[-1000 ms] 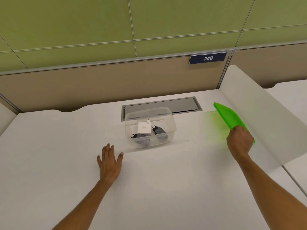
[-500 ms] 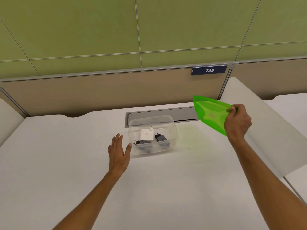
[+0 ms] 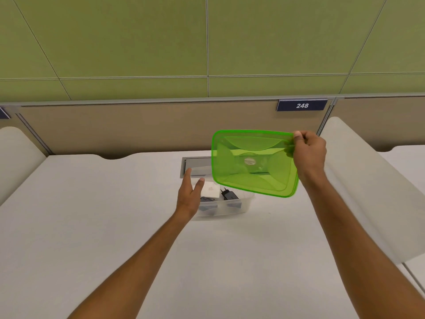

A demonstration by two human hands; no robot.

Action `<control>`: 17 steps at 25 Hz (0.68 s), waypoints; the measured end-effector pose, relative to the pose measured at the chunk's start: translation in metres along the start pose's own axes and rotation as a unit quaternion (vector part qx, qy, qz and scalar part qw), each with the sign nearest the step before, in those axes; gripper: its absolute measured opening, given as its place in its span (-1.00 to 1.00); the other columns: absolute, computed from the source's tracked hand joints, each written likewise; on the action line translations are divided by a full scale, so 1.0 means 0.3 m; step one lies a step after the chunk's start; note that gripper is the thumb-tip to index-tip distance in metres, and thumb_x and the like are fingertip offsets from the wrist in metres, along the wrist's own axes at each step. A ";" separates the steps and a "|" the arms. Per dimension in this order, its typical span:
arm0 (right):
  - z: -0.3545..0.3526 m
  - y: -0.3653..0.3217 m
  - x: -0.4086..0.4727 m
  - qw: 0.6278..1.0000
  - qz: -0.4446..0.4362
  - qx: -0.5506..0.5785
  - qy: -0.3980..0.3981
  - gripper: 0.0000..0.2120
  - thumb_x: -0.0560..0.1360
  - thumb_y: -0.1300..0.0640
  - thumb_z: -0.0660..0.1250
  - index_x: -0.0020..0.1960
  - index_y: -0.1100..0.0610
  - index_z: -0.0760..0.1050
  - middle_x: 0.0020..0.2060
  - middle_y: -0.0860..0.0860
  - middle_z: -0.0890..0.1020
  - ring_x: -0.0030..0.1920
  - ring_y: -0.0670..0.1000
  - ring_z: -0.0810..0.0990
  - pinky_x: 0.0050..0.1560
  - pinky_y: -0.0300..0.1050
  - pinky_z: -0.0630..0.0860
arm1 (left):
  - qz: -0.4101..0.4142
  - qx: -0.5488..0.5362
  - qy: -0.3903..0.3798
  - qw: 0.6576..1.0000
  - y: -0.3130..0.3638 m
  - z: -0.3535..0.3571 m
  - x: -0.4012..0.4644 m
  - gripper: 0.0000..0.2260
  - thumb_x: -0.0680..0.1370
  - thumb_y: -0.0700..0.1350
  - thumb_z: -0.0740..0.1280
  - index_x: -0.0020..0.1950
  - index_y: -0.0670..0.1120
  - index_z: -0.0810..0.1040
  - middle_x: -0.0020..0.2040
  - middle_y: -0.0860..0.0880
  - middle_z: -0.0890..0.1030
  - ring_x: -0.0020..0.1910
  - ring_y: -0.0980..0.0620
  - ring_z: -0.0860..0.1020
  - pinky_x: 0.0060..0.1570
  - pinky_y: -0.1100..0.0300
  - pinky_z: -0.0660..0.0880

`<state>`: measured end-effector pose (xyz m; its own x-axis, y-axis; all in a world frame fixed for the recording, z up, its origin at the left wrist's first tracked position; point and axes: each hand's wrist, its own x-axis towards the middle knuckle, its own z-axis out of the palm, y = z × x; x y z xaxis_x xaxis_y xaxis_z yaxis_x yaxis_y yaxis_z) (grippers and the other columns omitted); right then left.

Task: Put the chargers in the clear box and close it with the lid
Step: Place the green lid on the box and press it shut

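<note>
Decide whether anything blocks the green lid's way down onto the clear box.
Possibly the open left hand, at the clear plastic box's left rim. The translucent green plastic lid, pinched by the right hand, hangs tilted above; nothing else intervenes.

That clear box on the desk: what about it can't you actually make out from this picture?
- Head view: the clear box has its far right part covered by the green lid held in the right hand.
- Its left wall sits behind the open left hand.
- The white charger and black charger show; a third dark one is too hidden to identify.
</note>
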<state>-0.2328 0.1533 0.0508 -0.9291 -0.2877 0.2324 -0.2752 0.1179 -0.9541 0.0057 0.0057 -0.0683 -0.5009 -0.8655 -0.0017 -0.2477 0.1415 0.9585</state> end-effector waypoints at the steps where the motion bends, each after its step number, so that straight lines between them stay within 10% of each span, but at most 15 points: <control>1: 0.022 0.000 -0.003 0.999 0.015 0.021 -0.024 -0.83 0.55 0.08 0.24 -0.11 0.10 0.57 -0.23 0.16 0.61 -0.23 0.18 0.60 -0.06 0.26 0.61 | -0.010 -0.014 -0.004 1.000 0.004 0.002 0.009 -0.48 0.62 0.01 0.17 0.54 -0.04 0.10 0.54 0.01 0.20 0.49 0.07 0.18 0.36 0.30 0.08; 8: 0.171 0.037 -0.028 0.993 0.086 0.052 -0.053 -0.87 0.51 0.06 0.37 -0.18 0.07 0.52 -0.30 0.05 0.58 -0.21 0.05 0.52 -0.01 0.17 0.58 | -0.013 -0.146 0.020 0.989 -0.011 -0.016 0.034 -0.53 0.57 -0.29 0.25 0.48 -0.11 0.28 0.33 -0.05 0.49 0.24 0.01 0.50 0.28 0.10 0.44; 13: 0.234 0.083 -0.040 0.995 0.060 0.045 -0.058 -0.82 0.46 -0.04 0.40 -0.20 0.06 0.55 -0.32 -0.07 0.60 -0.36 -0.22 0.52 -0.23 -0.33 0.49 | -0.031 -0.128 0.094 0.987 -0.031 -0.042 0.065 -0.58 0.52 -0.30 0.33 0.38 -0.13 0.43 0.18 0.03 0.55 0.07 0.07 0.55 0.17 0.17 0.47; 17: 0.290 0.160 -0.050 0.976 0.082 0.053 -0.194 -0.61 0.52 0.02 0.35 0.31 0.10 0.49 0.20 0.04 0.60 0.19 -0.01 0.55 0.25 -0.04 0.49 | -0.047 -0.093 0.119 0.987 -0.052 -0.063 0.099 -0.65 0.52 -0.25 0.33 0.31 -0.09 0.51 0.05 0.02 0.63 -0.09 0.05 0.56 0.02 0.23 0.44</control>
<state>-0.2105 0.0807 -0.0149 -0.7887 -0.6147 0.0053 -0.0840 0.0993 -0.9915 0.0103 -0.0312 -0.0778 -0.2679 -0.9623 -0.0476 -0.1172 -0.0165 0.9930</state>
